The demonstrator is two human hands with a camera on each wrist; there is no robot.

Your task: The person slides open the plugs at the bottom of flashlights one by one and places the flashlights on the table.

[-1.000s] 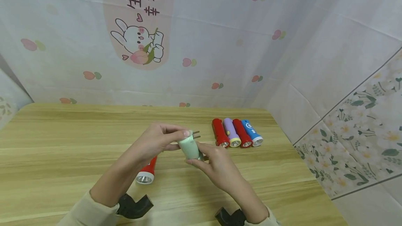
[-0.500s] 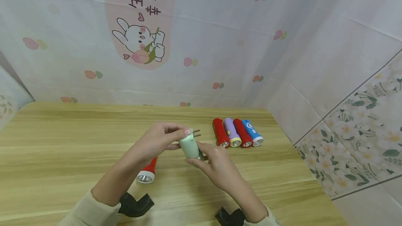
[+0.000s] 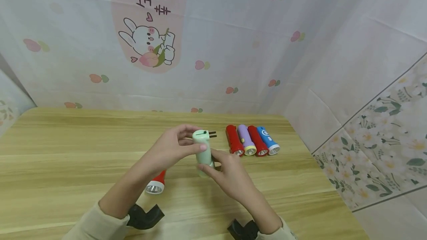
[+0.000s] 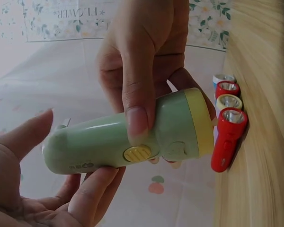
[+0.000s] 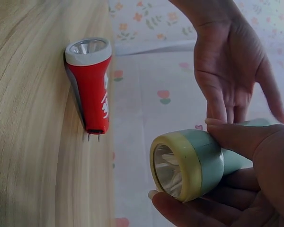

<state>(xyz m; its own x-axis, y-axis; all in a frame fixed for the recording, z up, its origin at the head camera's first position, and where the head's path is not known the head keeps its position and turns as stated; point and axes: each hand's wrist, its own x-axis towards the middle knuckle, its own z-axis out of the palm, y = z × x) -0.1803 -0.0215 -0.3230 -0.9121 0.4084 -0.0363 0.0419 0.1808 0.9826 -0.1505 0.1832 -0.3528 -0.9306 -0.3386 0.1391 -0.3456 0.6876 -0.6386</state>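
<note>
A light-green flashlight (image 3: 204, 152) with a yellow lens ring (image 5: 188, 165) and yellow slide switch (image 4: 137, 153) is held above the table, tail up. Two plug prongs (image 3: 212, 134) stick out sideways from its tail. My right hand (image 3: 230, 175) grips it near the head, thumb on the green body beside the switch. The left hand (image 3: 178, 145) is spread around the tail half, its fingers (image 4: 92, 189) touching the underside. In the left wrist view its thumb (image 4: 35, 132) stands apart from the tail.
A red flashlight with a white ring (image 5: 92, 85) lies on the wooden table (image 3: 83, 166) near my left forearm, prongs out. At the back right lie a red (image 3: 234, 140), a purple (image 3: 246, 139), another red (image 3: 258, 141) and a blue flashlight (image 3: 268, 140). A printed curtain (image 3: 213, 47) hangs behind.
The green flashlight has turned more upright, its tail rising. My left thumb has slid from the tail end beside the prongs down along the body. The right hand keeps its grip.
</note>
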